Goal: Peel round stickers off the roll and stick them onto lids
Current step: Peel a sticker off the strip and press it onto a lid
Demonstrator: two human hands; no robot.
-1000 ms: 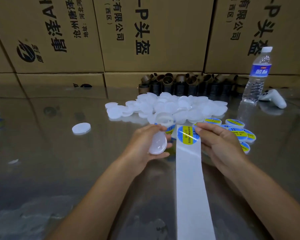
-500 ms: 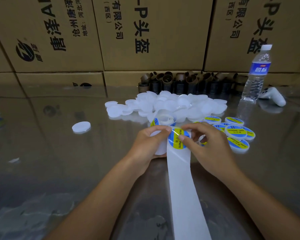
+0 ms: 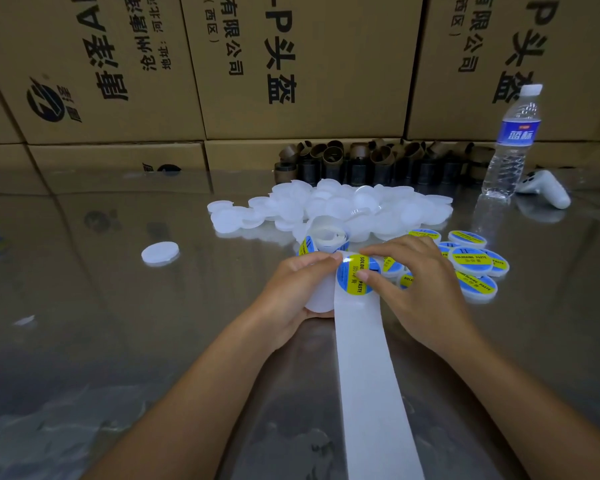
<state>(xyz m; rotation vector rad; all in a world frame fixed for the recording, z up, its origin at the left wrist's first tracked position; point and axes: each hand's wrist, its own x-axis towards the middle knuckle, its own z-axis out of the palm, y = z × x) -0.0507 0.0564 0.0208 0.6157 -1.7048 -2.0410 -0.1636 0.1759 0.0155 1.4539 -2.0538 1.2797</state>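
White backing strip (image 3: 368,375) runs from the lower edge up to the roll (image 3: 326,237), in front of a heap of plain lids (image 3: 343,206). Left hand (image 3: 291,289) curls round a white lid (image 3: 317,299), largely hidden behind fingers and strip. Right hand (image 3: 423,289) pinches the round blue-and-yellow sticker (image 3: 355,275) at the strip's head, between both hands; whether it is off the strip is unclear.

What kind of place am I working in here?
Probably a small packing or labelling workshop: printed cartons stacked along the back, a heap of blank lids on the shiny table, and spent roll cores lined up behind it.
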